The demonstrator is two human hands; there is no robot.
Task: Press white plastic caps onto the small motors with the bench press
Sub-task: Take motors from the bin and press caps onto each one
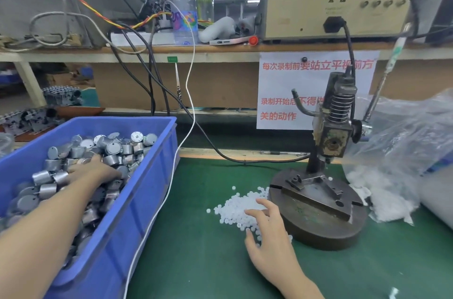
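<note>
A blue bin [137, 203] on the left holds several small silver motors [115, 149]. My left hand [94, 170] reaches into the pile, its fingers buried among the motors; what they hold is hidden. A heap of small white plastic caps [235, 208] lies on the green mat beside the bench press [328, 142]. My right hand [267, 230] rests on the caps with fingers spread, just left of the press's round base [318, 227]. The fixture under the ram holds nothing I can see.
A clear plastic bag [402, 151] with more white caps lies to the right of the press. A white cable [171, 176] and a black cable [220, 154] cross the mat. The shelf behind carries a water bottle [183, 4] and a beige control box [335, 9].
</note>
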